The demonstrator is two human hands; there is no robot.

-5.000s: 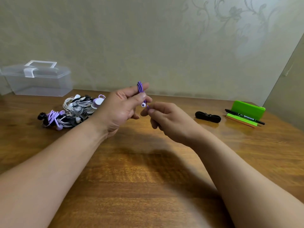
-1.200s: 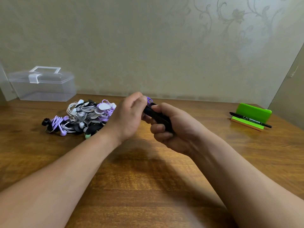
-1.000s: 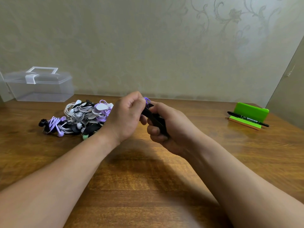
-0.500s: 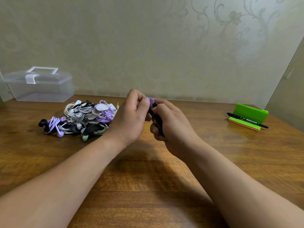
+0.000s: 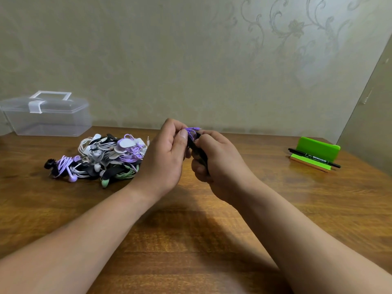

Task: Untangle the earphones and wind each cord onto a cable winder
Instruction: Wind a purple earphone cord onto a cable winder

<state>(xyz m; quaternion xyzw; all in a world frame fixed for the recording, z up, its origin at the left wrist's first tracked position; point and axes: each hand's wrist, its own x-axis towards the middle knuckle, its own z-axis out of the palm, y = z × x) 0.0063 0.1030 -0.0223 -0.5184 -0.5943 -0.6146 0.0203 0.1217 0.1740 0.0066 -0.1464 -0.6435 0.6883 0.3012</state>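
Both hands met above the middle of the table (image 5: 212, 240), raised a little off the wood, with the bare forearms coming in from the near edge. The left hand (image 5: 164, 158) had its fingers curled and its thumb pressed forward, pinching the cord (image 5: 192, 130), a small bunch of purple loops that showed just past the thumb tip at the far side of the two hands. The right hand (image 5: 218, 164) was wrapped around the winder (image 5: 196, 148), a black piece that ran slantwise from the cord down into its palm, with the fingers folded over it and only a narrow strip in sight. The cord lay against the far end of the winder; how much of it sat on the winder could not be told, since the hands hid most of it. To the left, near the left wrist, lay the pile (image 5: 101, 158) of earphones on the table, with white, purple, grey, black and pale green cords, some with flat winders among them, and one purple earbud (image 5: 73, 178) at its near left edge. Farther left, against the wall (image 5: 191, 60), stood a clear box (image 5: 46, 115) with its lid on and a white latch. Far to the right sat a green stand (image 5: 317, 148), with a black pen (image 5: 314, 158) lying across its front lip.
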